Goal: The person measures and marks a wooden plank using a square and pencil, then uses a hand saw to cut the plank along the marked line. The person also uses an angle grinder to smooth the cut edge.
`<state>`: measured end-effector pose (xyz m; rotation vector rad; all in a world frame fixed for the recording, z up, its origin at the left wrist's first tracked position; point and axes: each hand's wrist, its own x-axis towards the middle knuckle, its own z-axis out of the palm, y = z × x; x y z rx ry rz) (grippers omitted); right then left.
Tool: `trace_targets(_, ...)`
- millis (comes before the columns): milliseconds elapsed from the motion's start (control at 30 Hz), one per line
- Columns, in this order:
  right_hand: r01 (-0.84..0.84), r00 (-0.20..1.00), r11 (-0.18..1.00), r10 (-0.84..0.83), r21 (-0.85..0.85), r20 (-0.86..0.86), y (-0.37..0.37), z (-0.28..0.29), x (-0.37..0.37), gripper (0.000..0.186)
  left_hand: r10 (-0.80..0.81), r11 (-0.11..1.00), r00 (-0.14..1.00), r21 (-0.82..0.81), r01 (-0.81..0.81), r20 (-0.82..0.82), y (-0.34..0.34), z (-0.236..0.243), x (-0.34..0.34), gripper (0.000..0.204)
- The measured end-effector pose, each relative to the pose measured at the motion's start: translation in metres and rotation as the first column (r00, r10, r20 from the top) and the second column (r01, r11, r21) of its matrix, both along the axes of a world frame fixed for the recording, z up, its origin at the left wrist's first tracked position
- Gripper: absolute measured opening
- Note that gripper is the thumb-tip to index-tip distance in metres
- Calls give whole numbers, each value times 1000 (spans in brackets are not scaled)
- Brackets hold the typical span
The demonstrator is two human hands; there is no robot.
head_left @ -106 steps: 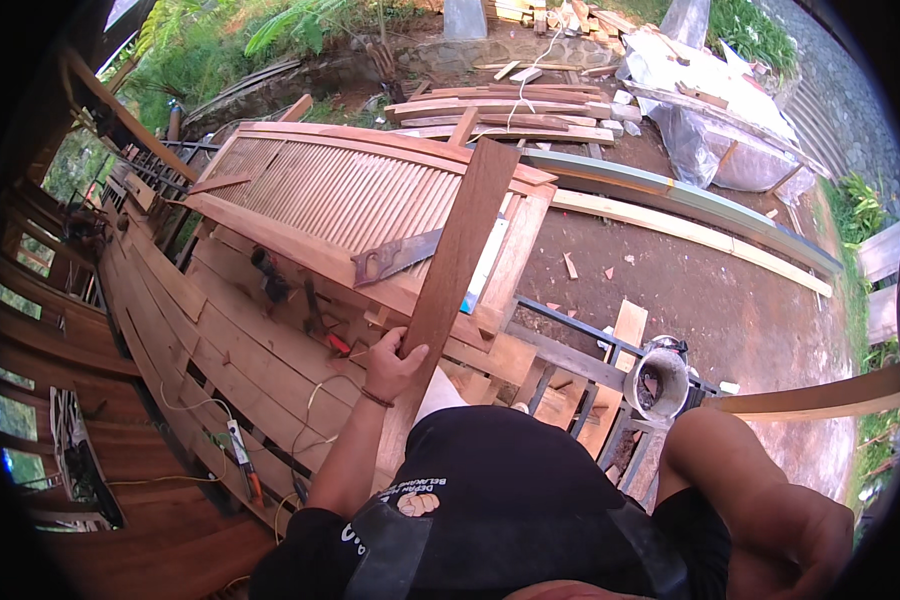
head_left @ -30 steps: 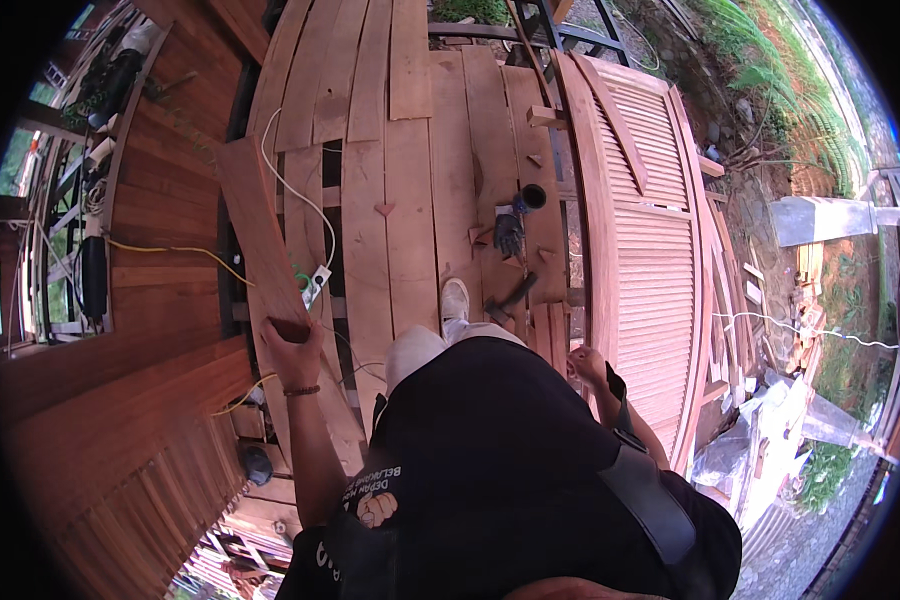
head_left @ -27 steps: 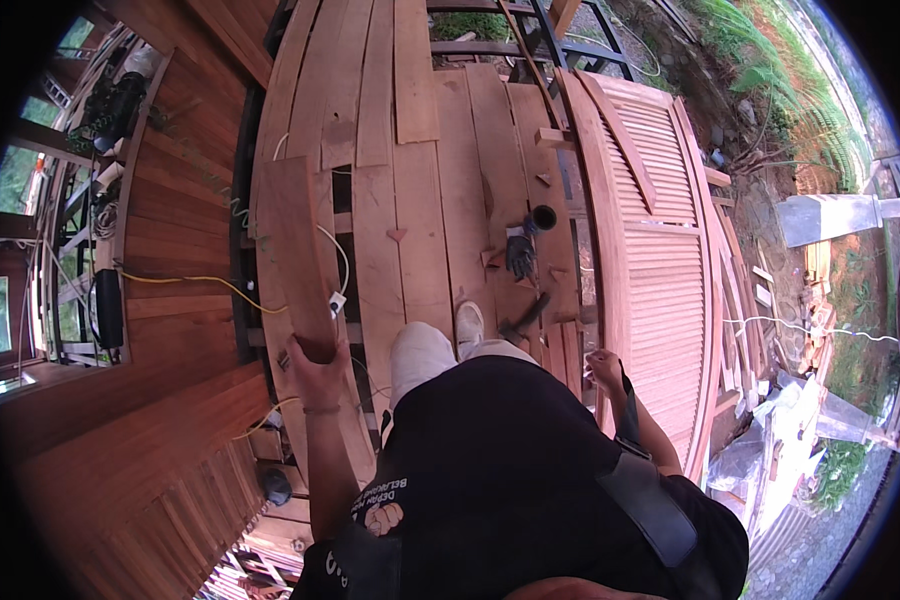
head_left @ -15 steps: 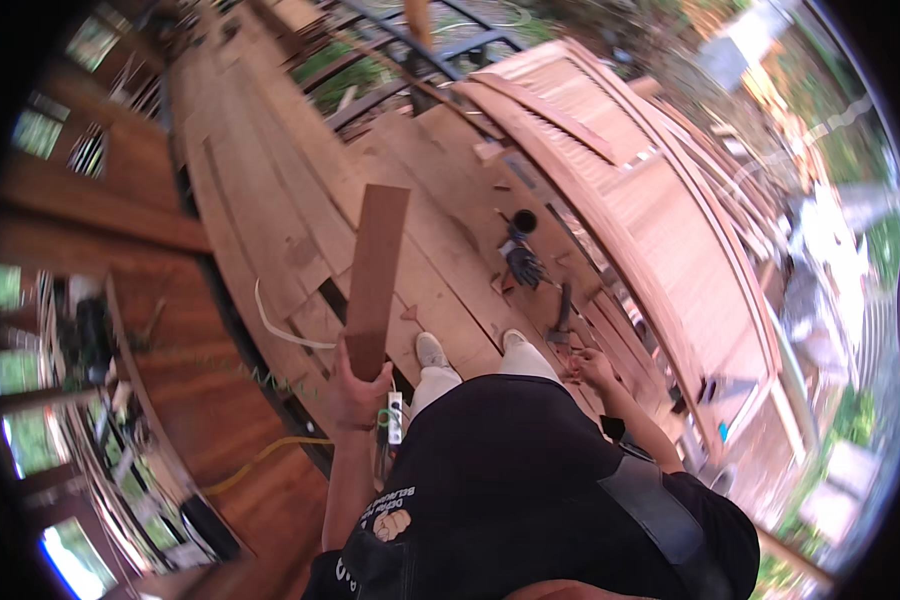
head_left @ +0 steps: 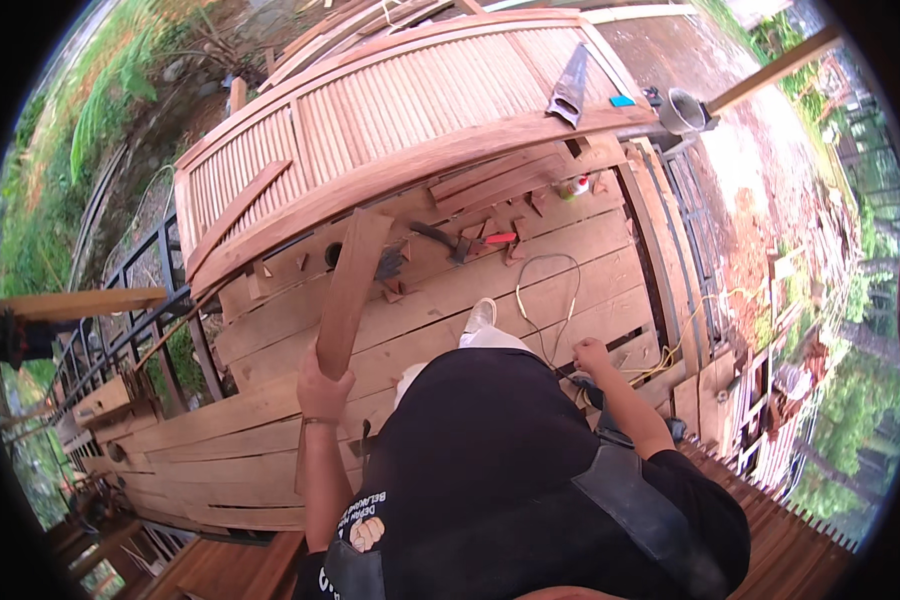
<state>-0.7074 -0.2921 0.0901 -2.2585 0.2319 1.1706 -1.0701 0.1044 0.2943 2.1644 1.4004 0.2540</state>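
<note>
head-worn left fisheye | looks down | black shirt (head_left: 490, 470) near | deck (head_left: 605, 245) farther

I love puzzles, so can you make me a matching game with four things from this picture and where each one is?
Things:
1. long board
2. handsaw
3. dark glove
4. bucket

Places:
A. lying on the floor planks
B. just past the right end of the slatted panel
C. gripped in the left hand
D. lying on top of the slatted panel

Right pairs: 1-C, 2-D, 3-A, 4-B
</note>
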Motion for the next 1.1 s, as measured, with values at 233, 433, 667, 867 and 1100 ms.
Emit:
trace_targets(233, 456, 883, 890, -455, -24, -112, -59, -1, -104, 17, -341, 937, 935, 43, 346, -99, 100, -17, 120, 78)
trace_targets(433, 501, 852, 861, -509, -93, -122, -16, -22, -183, 15, -465, 884, 864, -55, 464, -192, 184, -82, 222, 82)
trace_targets(667, 213, 968, 970, -193, -116, 162, 107, -123, -150, 24, -585, 791, 774, 44, 611, -242, 250, -184, 334, 83)
trace_targets(867, 69, 961, 997, -56, -42, 271, 204, -331, 12, 25, -632, 730, 761, 219, 647, -144, 265, -266, 353, 76)
trace_targets(1100, -331, 835, 929, 370, -165, 408, 354, -475, 214, 32, -654, 605, 735, 461, 649, -177, 255, -284, 359, 68)
